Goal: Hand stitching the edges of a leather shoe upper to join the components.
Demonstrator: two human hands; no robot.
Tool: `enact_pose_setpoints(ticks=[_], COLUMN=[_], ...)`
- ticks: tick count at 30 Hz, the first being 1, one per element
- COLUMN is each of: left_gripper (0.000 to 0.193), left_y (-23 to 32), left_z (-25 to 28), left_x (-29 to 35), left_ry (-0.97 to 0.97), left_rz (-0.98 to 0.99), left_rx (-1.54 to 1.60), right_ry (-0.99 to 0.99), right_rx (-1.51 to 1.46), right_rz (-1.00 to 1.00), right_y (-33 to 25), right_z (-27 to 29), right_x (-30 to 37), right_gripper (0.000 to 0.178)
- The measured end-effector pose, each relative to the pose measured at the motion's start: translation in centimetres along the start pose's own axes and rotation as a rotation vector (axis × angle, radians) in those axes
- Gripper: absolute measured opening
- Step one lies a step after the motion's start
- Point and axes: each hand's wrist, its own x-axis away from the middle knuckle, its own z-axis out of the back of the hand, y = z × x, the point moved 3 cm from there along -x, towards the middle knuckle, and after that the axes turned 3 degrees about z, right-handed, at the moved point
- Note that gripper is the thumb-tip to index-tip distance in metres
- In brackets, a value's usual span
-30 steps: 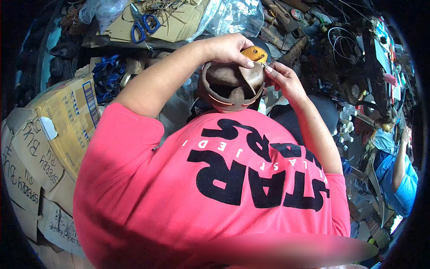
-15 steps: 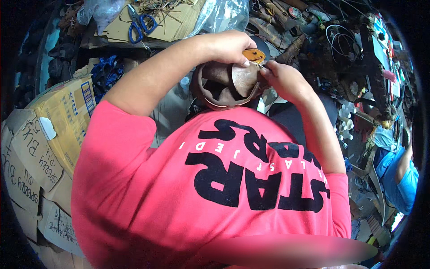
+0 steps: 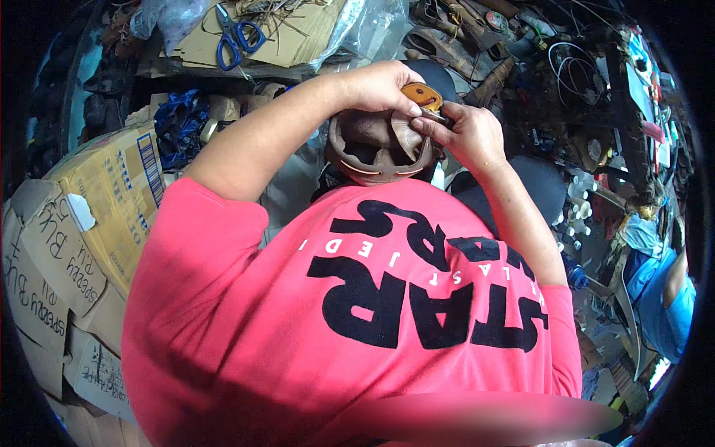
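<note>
A brown leather shoe upper (image 3: 381,158), hollow and with pale stitching along its near edge, rests against my pink shirt. My left hand (image 3: 383,91) is closed on its far left part, the thumb pressed down beside a small tan leather piece (image 3: 421,95) with dark marks on it. Just right of that thumb, my right hand (image 3: 471,135) pinches the upper's far edge between thumb and curled fingers. Something thin and greyish shows at the right fingertips; it is too small to name. Behind the tan piece a dark rounded shape partly shows.
Blue-handled scissors (image 3: 237,37) lie on cardboard sheets (image 3: 298,37) at the far left. A cardboard box (image 3: 104,201) stands on the left. Leather scraps (image 3: 447,52) pile up at the far side. White bottles (image 3: 579,205) stand on the right, and another person's blue sleeve (image 3: 663,290) is beyond.
My right hand has turned, its thumb now reaching over the upper's edge towards the left thumb. The tan piece has tilted and shows more of its face. The upper has shifted slightly right.
</note>
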Motion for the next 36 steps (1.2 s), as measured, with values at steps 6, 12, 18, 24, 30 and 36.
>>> enact_pose_setpoints(ticks=[6, 12, 18, 24, 30, 36], left_gripper=[0.026, 0.028, 0.028, 0.027, 0.027, 0.029], left_y=[0.0, 0.8, 0.9, 2.1, 2.3, 2.3], left_z=[0.2, 0.1, 0.2, -0.1, -0.4, -0.5], left_x=[0.0, -0.3, -0.6, 0.0, 0.2, 0.3], left_ry=[-0.016, -0.017, 0.012, 0.012, 0.035, 0.067], left_rz=[0.026, 0.112, 0.151, 0.169, 0.127, 0.107], left_rx=[0.040, -0.077, -0.194, -0.189, -0.246, -0.340], right_ry=[0.063, -0.121, -0.188, 0.039, 0.233, 0.070], right_rx=[-0.180, -0.256, -0.105, -0.479, -0.178, -0.684], right_rz=[0.117, -0.019, -0.177, -0.134, 0.093, -0.127], right_y=[0.3, 0.4, 2.4, 3.1, -0.6, 2.6], right_z=[-0.2, 2.8, 6.4, 5.4, 2.8, 0.6], right_x=[-0.1, 1.3, 3.3, 3.7, 1.6, 1.1], right_gripper=[0.035, 0.037, 0.035, 0.025, 0.036, 0.019])
